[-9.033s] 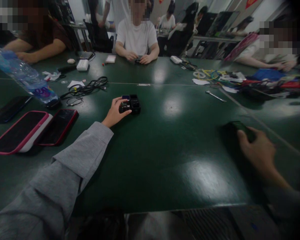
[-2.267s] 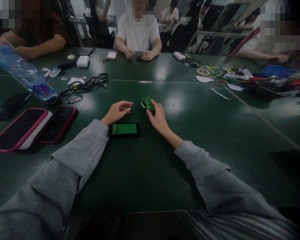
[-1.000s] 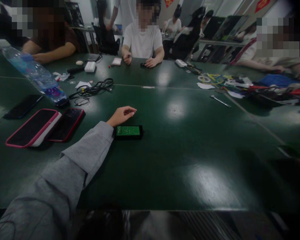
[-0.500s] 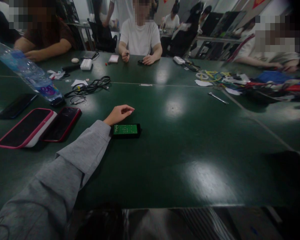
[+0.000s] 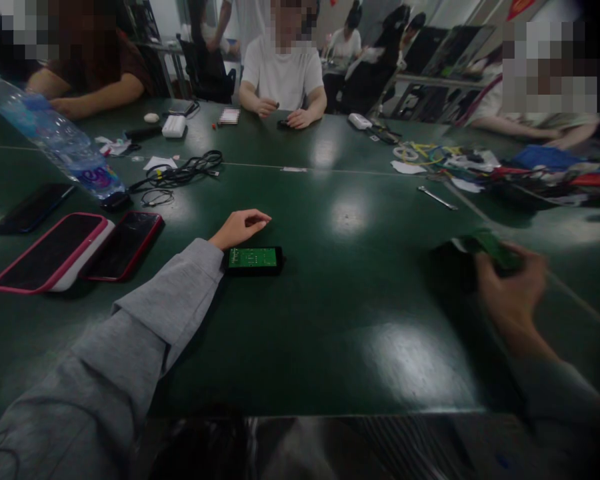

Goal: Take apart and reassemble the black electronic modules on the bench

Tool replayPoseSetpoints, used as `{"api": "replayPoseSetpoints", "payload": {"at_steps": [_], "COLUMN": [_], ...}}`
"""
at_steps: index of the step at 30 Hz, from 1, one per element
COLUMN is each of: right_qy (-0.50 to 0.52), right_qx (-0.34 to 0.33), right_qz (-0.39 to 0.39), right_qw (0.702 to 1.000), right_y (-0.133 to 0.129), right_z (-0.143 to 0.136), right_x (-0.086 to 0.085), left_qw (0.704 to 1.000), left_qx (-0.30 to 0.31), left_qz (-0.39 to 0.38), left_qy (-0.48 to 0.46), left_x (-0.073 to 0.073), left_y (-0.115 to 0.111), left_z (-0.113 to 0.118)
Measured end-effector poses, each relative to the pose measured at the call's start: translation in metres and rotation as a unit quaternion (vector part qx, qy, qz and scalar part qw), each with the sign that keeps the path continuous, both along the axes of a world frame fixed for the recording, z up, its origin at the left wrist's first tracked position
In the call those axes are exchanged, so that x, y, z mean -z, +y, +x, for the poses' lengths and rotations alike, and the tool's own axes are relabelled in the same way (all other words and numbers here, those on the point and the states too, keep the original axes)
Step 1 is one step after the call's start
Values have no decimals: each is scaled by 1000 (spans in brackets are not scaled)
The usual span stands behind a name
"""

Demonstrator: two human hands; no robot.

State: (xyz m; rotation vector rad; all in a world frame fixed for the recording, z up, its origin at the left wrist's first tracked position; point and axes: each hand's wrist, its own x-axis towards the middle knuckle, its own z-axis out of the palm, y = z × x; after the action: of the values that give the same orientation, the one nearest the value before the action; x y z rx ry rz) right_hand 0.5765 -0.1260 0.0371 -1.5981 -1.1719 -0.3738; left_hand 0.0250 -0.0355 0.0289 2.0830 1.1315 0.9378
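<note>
My left hand rests on the table with its fingers loosely stretched, holding nothing. Just below it, a flat black case with a green circuit board in its top lies beside my wrist. At the right, my right hand is closed around a green-and-black object, held above the table. Motion blurs this object, so its exact kind is unclear. Dark shape and shadow spread to its left.
A pink-rimmed device, a red-edged phone, a dark phone and a tilted water bottle are at the left. Black cables lie behind. A wrench and tangled wires lie at the right. People sit around the table.
My right hand has come into view from the right with the green-and-black object in it. My left hand and the black case have stayed in place.
</note>
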Motion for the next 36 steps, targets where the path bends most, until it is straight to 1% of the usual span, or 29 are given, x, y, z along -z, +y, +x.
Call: {"api": "replayPoseSetpoints", "payload": {"at_steps": [1,2,3,5,6,8,9,11,13,15,21,27,30,36], "right_qy": [-30,-53,-67,-72,-70,-54,-50,-53,-62,-64,-55,-109,-119,-64], "right_qx": [-49,-93,-144,-240,-279,-330,-355,-404,-439,-454,-456,-466,-456,-438], "right_qz": [-22,-25,-20,-18,-20,-4,1,2,-4,-5,6,-10,-11,-26], "right_qw": [998,994,987,968,958,943,934,913,896,889,888,878,882,896], "right_y": [20,38,54,79,87,98,100,102,101,99,97,92,92,97], "right_z": [-17,-42,-72,-141,-176,-236,-259,-289,-302,-304,-300,-301,-301,-300], "right_x": [5,9,12,12,11,10,9,9,10,10,8,6,5,7], "left_qw": [1000,1000,1000,999,999,997,996,995,996,998,999,997,997,997], "left_qx": [1,2,3,0,-5,-22,-30,-42,-43,-33,14,25,22,15], "left_qz": [0,-1,-4,-16,-22,-28,-26,-16,-5,5,49,65,66,69], "left_qy": [-3,-9,-16,-37,-49,-71,-79,-88,-81,-60,4,17,19,25], "left_x": [0,1,1,2,3,6,8,11,11,9,1,4,5,5], "left_y": [0,0,1,2,3,5,6,8,7,5,-2,0,0,0], "left_z": [0,0,0,0,0,0,0,-1,-1,0,1,1,1,2]}}
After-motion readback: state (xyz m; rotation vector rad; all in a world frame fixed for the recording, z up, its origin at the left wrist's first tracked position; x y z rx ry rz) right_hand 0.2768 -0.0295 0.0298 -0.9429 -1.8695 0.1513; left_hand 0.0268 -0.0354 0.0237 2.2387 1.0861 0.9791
